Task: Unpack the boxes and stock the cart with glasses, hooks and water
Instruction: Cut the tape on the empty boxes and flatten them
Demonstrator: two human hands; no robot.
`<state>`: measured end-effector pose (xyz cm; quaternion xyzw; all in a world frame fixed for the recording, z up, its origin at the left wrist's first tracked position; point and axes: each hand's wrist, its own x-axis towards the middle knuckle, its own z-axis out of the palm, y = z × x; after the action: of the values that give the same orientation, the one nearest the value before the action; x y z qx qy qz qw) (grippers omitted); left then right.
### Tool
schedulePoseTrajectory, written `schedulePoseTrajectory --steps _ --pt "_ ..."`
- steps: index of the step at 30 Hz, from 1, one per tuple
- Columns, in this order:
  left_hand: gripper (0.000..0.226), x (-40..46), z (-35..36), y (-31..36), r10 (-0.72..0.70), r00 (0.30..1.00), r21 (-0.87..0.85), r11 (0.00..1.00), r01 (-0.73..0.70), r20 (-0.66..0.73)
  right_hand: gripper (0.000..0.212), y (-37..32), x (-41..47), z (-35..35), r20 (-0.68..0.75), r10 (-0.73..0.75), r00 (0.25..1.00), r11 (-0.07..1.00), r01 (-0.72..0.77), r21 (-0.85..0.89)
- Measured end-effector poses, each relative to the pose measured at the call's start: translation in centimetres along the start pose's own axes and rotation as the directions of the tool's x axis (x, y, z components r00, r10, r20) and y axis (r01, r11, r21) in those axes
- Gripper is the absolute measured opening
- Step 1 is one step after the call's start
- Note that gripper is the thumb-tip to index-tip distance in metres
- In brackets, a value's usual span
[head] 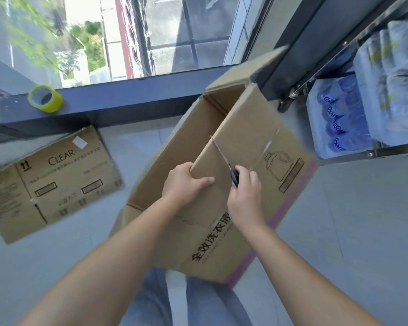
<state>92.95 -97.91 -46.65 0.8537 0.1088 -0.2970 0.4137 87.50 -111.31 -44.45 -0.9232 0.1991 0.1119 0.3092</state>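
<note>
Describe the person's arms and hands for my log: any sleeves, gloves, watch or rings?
Both forearms are bare to the frame's edge, with no sleeves showing. The left hand and right hand wear no gloves; no watch, band or rings visible. Below them, blue denim trousers show.

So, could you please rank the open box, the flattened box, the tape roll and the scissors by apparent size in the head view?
1. open box
2. flattened box
3. tape roll
4. scissors, partly hidden, so unsure against the tape

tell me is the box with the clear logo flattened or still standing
Flattened. The CLEAR box lies flat on the floor beneath the window ledge, its printed panels spread in one plane.
</note>
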Motion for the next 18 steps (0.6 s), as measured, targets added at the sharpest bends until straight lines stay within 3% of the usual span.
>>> schedulePoseTrajectory --steps 4,7,10,14,16,18 --pt "0.035 0.7 1.4 -1.0 -0.076 0.996 -0.334 0.941 0.055 -0.049 0.039 0.2 -0.1 1.8 0.041 0.004 0.999 0.999 -0.002 -0.043" --pt "0.030 1.7 2.3 -3.0 -0.143 0.987 -0.394 0.913 0.104 -0.069 0.039 0.3 0.2 3.9 0.120 0.014 0.993 0.992 0.001 -0.125" --pt "0.035 3.0 3.2 -6.4 -0.275 0.960 -0.370 0.898 0.238 -0.049 0.039 0.4 0.9 6.9 0.233 0.055 0.971 0.971 0.002 -0.238" --pt "0.059 5.0 3.3 -10.6 -0.499 0.861 -0.313 0.837 0.449 -0.100 0.050 0.1 1.6 11.6 0.383 0.106 0.917 0.925 0.050 -0.376" --pt "0.057 5.9 2.9 -11.3 -0.477 0.863 -0.175 0.876 0.450 -0.169 0.059 -0.3 1.5 14.0 0.426 0.111 0.898 0.917 0.073 -0.393" --pt "0.070 6.0 2.8 -11.2 -0.382 0.890 0.035 0.915 0.402 -0.247 0.059 -0.6 1.0 15.7 0.427 0.126 0.895 0.908 0.069 -0.414"
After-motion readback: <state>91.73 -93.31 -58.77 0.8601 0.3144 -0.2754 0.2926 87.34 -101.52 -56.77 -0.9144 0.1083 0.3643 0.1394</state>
